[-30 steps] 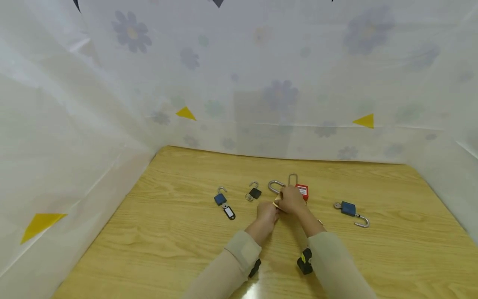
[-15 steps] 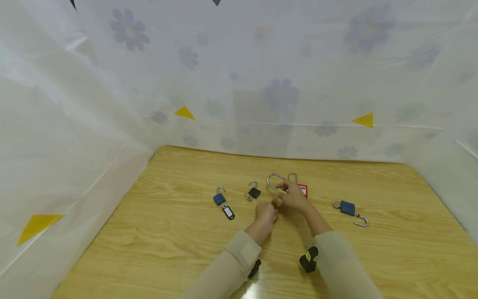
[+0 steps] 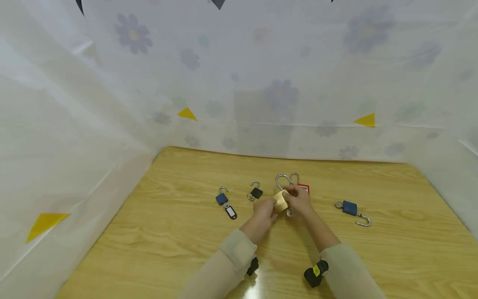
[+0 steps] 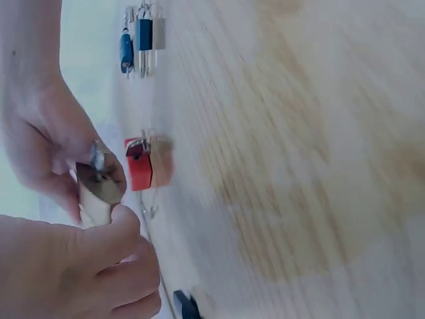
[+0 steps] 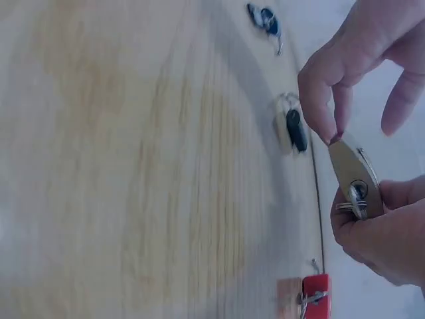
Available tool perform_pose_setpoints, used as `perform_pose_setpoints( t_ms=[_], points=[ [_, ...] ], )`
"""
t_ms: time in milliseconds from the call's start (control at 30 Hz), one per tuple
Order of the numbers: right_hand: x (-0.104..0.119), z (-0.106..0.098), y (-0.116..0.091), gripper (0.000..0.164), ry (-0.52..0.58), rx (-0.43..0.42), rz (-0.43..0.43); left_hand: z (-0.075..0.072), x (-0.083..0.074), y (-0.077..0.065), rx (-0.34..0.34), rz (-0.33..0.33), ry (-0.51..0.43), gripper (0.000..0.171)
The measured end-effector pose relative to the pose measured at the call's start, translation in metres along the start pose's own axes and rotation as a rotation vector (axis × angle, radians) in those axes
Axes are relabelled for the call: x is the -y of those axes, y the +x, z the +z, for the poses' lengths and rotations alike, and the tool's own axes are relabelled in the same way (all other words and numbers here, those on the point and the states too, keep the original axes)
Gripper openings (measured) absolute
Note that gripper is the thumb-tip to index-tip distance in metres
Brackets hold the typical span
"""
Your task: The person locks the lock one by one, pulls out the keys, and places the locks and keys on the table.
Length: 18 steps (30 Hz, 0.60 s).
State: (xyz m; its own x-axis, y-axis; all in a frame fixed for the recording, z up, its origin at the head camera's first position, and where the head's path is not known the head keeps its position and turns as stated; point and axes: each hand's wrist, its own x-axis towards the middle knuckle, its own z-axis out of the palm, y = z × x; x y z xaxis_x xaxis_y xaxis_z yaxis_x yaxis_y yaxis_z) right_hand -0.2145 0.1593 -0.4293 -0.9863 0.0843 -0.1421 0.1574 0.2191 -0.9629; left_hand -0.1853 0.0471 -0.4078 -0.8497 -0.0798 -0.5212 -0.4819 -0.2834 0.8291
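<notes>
A brass padlock [image 3: 281,201] is held between both hands, its steel shackle [image 3: 283,180] raised toward the back wall. My left hand [image 3: 263,215] pinches one edge of the brass body with its fingertips, as the right wrist view shows. From the other side my right hand [image 3: 301,203] grips the body between thumb and fingers. A key [image 5: 357,199] on a small ring sticks out of the lock's bottom, close to the right fingers. Behind the right hand lies a red padlock [image 3: 305,188], partly hidden, with a tall thin shackle.
Left of the hands lie a small black padlock [image 3: 256,192] with keys and a blue padlock [image 3: 222,199] with a black key tag [image 3: 231,212]. Another blue padlock [image 3: 349,208] lies right, shackle open. White flowered sheeting [image 3: 261,124] walls the wooden table [image 3: 168,241].
The right fingers shifted on the brass padlock, spreading and then gripping it again. The lock has turned, its brass face and key now showing, and its shackle has moved slightly right.
</notes>
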Motion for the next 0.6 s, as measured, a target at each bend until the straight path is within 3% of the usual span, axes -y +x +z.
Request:
perform_pose_setpoints(
  t_ms=[100, 300, 433, 600],
  points=[
    [0.007, 0.003, -0.011, 0.034, 0.163, -0.013, 0.07, -0.008, -0.001, -0.002, 0.019, 0.048, 0.033, 0.046],
    [0.023, 0.014, -0.036, 0.04, 0.412, -0.016, 0.177, -0.021, 0.0, -0.003, 0.188, 0.111, 0.026, 0.038],
    [0.031, 0.022, -0.049, 0.037, 0.496, -0.061, 0.166, -0.025, -0.002, -0.008, 0.289, 0.117, -0.016, 0.035],
    [0.037, 0.024, -0.062, 0.027, 0.494, -0.085, 0.126, -0.033, -0.003, -0.015, 0.348, 0.15, 0.046, 0.038]
  ],
)
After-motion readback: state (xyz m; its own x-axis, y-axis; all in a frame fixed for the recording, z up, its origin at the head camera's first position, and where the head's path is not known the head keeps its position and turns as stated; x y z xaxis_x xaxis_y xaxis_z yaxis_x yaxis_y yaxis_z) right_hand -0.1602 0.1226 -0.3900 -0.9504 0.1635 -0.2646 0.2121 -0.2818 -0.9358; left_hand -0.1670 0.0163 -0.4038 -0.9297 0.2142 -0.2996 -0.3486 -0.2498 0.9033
